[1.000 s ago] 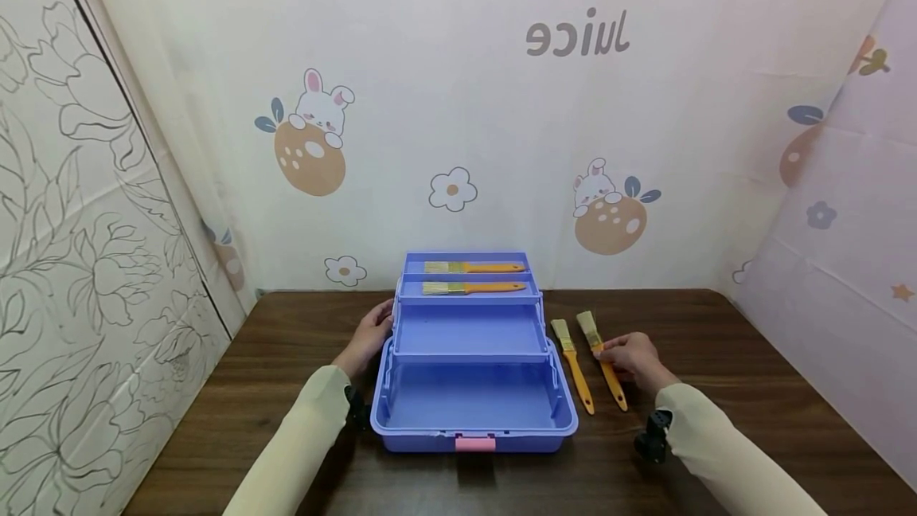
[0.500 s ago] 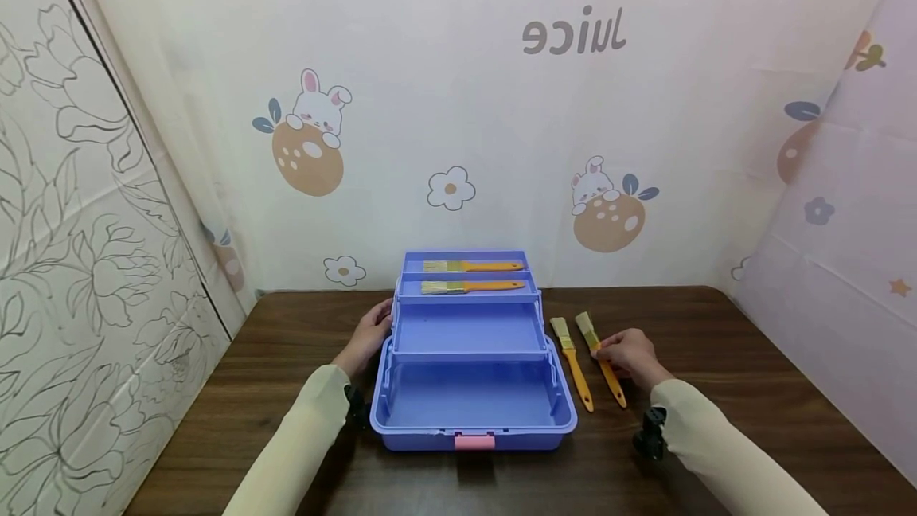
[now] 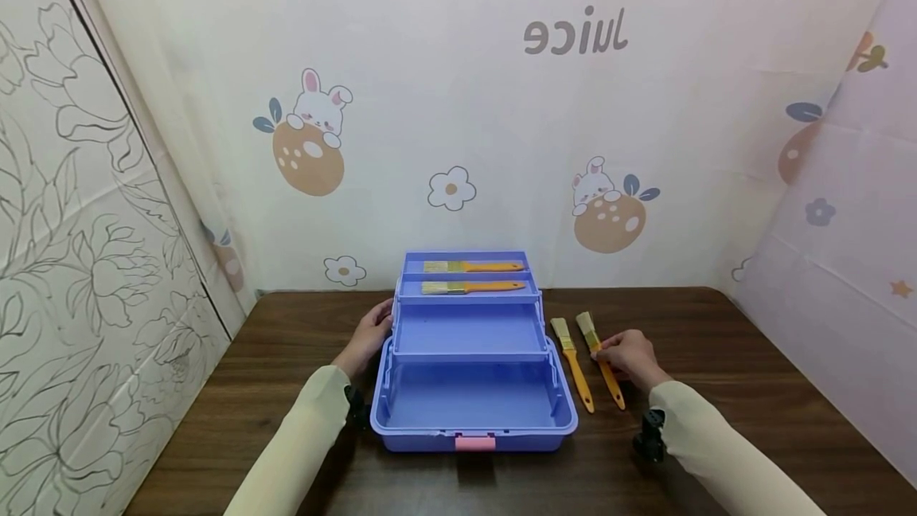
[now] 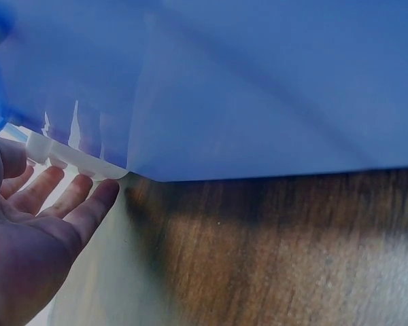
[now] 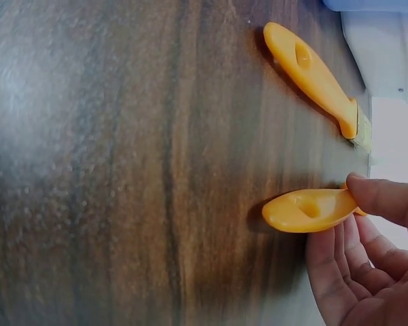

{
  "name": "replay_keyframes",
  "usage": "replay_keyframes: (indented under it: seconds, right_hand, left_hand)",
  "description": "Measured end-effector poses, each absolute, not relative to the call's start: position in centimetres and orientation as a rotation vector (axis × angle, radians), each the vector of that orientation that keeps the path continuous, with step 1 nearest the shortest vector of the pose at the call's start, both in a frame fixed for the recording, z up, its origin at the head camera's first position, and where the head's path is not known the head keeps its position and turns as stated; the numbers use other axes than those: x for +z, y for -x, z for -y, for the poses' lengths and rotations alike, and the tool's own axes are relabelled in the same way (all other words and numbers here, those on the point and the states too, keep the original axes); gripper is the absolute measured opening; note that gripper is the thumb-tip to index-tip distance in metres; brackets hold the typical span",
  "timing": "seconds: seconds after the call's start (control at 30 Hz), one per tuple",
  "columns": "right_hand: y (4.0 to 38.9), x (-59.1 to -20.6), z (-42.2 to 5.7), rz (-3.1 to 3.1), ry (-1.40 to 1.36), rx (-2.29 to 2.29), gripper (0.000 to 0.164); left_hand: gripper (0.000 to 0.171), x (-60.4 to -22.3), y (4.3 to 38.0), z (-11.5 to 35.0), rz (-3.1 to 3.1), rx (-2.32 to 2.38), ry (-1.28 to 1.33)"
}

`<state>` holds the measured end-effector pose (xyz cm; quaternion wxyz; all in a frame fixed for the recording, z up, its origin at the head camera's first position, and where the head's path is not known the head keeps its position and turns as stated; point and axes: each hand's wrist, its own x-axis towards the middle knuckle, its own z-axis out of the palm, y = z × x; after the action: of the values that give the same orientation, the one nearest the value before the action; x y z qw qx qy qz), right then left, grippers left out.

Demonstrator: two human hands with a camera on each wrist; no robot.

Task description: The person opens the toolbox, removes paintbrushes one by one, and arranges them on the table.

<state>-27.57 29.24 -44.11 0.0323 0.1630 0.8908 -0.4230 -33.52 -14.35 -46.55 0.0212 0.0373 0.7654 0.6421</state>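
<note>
An opened purple toolbox (image 3: 419, 443) with stepped trays stands on the table. On its left side my left hand (image 3: 367, 338) touches the upper part with extended fingers; in the left wrist view, fingertips (image 4: 107, 190) lie along the lower edge of a purple panel (image 4: 258, 102). My right hand (image 3: 634, 357) pinches a paintbrush (image 3: 612, 385) with an orange handle and pale bristles, thumb and fingers around the handle's neck. Between it and the box lies a second paintbrush (image 3: 579, 377). The right wrist view shows the held paintbrush (image 5: 292, 214) handle-end first.
Two more paintbrushes, one in the top compartment (image 3: 494, 267) and one just below it (image 3: 494, 287), lie crosswise in the upper tray. A pink latch (image 3: 475, 443) is on the box front. A patterned curtain (image 3: 458, 102) hangs behind the dark wooden table (image 3: 286, 388).
</note>
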Motion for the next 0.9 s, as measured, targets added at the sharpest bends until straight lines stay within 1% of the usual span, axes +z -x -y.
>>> replay_keyframes:
  seconds: [0.7,0.9]
  right_hand:
    - [27.48,-44.14,-29.61,-2.766,-0.508,-1.244,0.025]
    - [27.41,-44.15,-29.74,-2.786,-0.486,-1.226,0.025]
  left_hand:
    - [0.044,-46.04,33.12,14.47,-2.359,1.976,-0.113]
    - [0.044,-46.41,33.43,14.49,-2.371,1.975,-0.102]
